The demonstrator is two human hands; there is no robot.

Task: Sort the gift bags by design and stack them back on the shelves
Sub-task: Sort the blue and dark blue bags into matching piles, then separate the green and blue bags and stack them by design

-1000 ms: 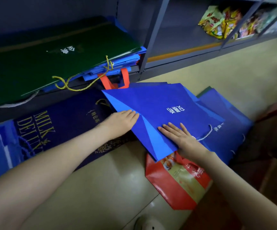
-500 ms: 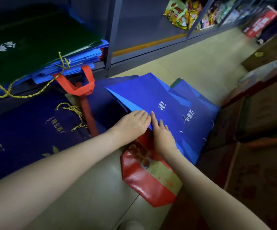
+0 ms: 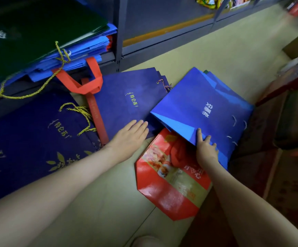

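Observation:
Flat gift bags lie on the floor in front of the shelf. My left hand (image 3: 129,138) rests flat with straight fingers on the near edge of a dark navy bag (image 3: 126,98) with gold lettering. My right hand (image 3: 206,150) grips the near corner of a bright blue bag (image 3: 198,107) with white characters, thumb on top. Under that corner lies a red glossy bag (image 3: 164,189) with food pictures. A large navy bag (image 3: 32,139) with gold print lies at the left. On the bottom shelf a green bag (image 3: 37,27) tops a stack of blue bags (image 3: 84,50).
A red fabric handle (image 3: 89,86) and a gold cord (image 3: 28,93) hang from the shelf stack. The grey shelf upright (image 3: 118,32) stands behind the bags. Snack packets (image 3: 207,0) sit on the shelf further right. Brown cartons (image 3: 291,122) crowd the right side.
The bright blue bag slid right, uncovering the dark navy bag beneath. My left hand moved onto the navy bag; my right hand now grips the blue bag's corner. The camera shifted closer.

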